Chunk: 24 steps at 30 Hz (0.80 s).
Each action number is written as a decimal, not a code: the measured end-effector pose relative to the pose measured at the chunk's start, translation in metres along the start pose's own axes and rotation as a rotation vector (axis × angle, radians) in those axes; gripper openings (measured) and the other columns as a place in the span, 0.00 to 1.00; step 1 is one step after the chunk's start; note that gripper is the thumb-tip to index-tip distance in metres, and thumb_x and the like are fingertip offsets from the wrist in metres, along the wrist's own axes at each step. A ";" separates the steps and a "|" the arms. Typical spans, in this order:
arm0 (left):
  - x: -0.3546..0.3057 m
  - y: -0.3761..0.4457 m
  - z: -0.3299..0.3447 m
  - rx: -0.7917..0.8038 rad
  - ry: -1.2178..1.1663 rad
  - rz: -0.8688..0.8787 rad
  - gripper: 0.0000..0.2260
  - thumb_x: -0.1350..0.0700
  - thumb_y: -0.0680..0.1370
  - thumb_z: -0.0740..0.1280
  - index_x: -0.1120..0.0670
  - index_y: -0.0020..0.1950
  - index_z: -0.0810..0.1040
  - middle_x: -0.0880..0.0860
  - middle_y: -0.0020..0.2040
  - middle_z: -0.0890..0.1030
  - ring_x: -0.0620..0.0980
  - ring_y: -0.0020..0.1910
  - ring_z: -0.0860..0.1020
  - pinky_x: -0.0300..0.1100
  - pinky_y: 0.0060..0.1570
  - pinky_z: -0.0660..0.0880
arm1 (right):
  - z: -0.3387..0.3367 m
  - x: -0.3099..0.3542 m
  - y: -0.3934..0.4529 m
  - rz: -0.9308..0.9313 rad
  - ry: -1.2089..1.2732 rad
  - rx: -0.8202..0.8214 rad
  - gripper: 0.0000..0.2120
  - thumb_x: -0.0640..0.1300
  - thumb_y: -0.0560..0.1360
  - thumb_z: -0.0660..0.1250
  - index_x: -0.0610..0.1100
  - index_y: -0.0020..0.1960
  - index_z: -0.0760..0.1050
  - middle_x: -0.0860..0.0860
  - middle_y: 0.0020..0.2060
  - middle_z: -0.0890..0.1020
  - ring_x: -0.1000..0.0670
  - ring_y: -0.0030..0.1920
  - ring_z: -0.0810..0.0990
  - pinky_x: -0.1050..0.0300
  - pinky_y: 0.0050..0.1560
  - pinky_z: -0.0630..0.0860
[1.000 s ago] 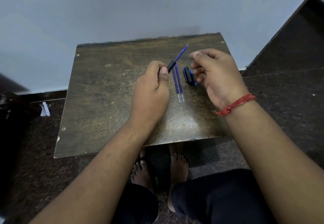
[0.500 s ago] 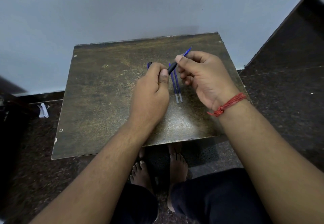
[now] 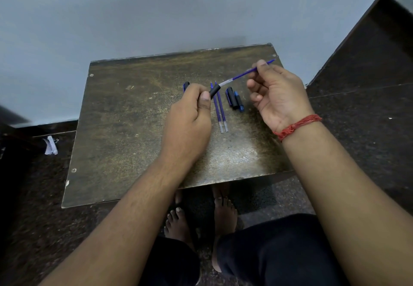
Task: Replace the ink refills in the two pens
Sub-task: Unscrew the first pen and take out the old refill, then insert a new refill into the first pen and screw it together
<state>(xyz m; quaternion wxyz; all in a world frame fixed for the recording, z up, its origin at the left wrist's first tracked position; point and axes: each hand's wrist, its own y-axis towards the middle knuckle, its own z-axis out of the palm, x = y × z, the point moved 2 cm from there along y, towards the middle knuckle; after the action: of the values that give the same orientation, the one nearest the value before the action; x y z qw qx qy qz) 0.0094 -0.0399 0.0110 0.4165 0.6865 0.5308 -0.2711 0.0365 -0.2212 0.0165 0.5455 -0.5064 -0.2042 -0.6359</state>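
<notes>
You're in a plain room of a home, seated low at a small worn table point(image 3: 138, 129) pushed against a bare pale blue-grey wall point(image 3: 156, 12). The floor point(image 3: 368, 111) is dark speckled stone, with a dark skirting strip running up at far right. Your bare feet point(image 3: 223, 214) rest on the floor under the near table edge. A crumpled white scrap point(image 3: 51, 145) lies on the floor at left. No shop or office fittings show.

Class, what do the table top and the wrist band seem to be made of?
Table top: probably laminated or varnished board, worn; mottled brown, scuffed, glossy glare near the front edge.
Wrist band: red thread or cord, matte; many thin twisted strands.
</notes>
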 end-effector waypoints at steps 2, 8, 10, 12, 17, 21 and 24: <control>0.001 0.000 -0.001 -0.004 -0.006 -0.008 0.09 0.54 0.85 0.58 0.53 0.48 0.74 0.45 0.30 0.70 0.42 0.28 0.66 0.45 0.29 0.64 | -0.001 -0.002 0.002 -0.008 -0.004 -0.024 0.07 0.40 0.82 0.64 0.41 0.47 0.79 0.49 0.32 0.80 0.55 0.29 0.78 0.63 0.24 0.66; 0.002 0.001 -0.002 -0.015 -0.016 -0.025 0.09 0.55 0.85 0.58 0.53 0.47 0.73 0.45 0.30 0.69 0.41 0.28 0.67 0.35 0.26 0.60 | -0.016 0.009 0.010 -0.405 -0.931 -0.145 0.11 0.48 0.81 0.64 0.45 0.50 0.83 0.49 0.40 0.82 0.51 0.40 0.79 0.59 0.39 0.72; 0.002 0.001 -0.001 -0.014 -0.018 -0.027 0.09 0.55 0.85 0.58 0.53 0.47 0.73 0.45 0.31 0.70 0.41 0.28 0.66 0.36 0.27 0.60 | -0.016 0.008 0.008 -0.485 -1.207 -0.113 0.11 0.49 0.81 0.63 0.46 0.51 0.83 0.50 0.43 0.83 0.50 0.43 0.78 0.60 0.41 0.69; 0.002 0.001 -0.001 -0.010 -0.015 -0.031 0.09 0.54 0.85 0.58 0.53 0.47 0.73 0.45 0.31 0.70 0.42 0.28 0.66 0.38 0.27 0.61 | -0.013 0.003 0.007 -0.478 -1.366 -0.083 0.10 0.49 0.81 0.63 0.47 0.54 0.82 0.50 0.45 0.82 0.48 0.46 0.78 0.58 0.44 0.72; 0.003 0.001 -0.002 -0.016 -0.023 -0.038 0.09 0.55 0.85 0.58 0.53 0.47 0.73 0.44 0.30 0.70 0.41 0.27 0.67 0.36 0.26 0.60 | -0.004 -0.003 0.003 -0.447 -1.545 -0.070 0.10 0.50 0.80 0.65 0.47 0.57 0.79 0.47 0.51 0.83 0.44 0.53 0.80 0.48 0.54 0.78; 0.002 0.001 -0.002 -0.015 -0.019 -0.039 0.09 0.54 0.85 0.58 0.51 0.47 0.73 0.43 0.30 0.70 0.40 0.28 0.67 0.37 0.27 0.60 | -0.002 -0.002 0.000 -0.446 -1.552 -0.077 0.09 0.50 0.80 0.65 0.48 0.56 0.79 0.48 0.51 0.83 0.44 0.51 0.80 0.49 0.53 0.78; 0.002 0.001 -0.003 -0.012 -0.014 -0.040 0.09 0.54 0.85 0.58 0.52 0.47 0.73 0.44 0.30 0.70 0.41 0.27 0.67 0.39 0.28 0.61 | -0.002 -0.001 -0.001 -0.440 -1.547 -0.072 0.09 0.50 0.80 0.65 0.48 0.57 0.79 0.48 0.51 0.83 0.45 0.53 0.80 0.49 0.53 0.78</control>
<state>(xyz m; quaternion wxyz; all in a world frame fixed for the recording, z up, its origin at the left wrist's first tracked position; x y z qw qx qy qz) 0.0106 -0.0370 0.0113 0.4187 0.6715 0.5430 -0.2808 0.0348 -0.2220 0.0152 0.0950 -0.7688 -0.5986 -0.2038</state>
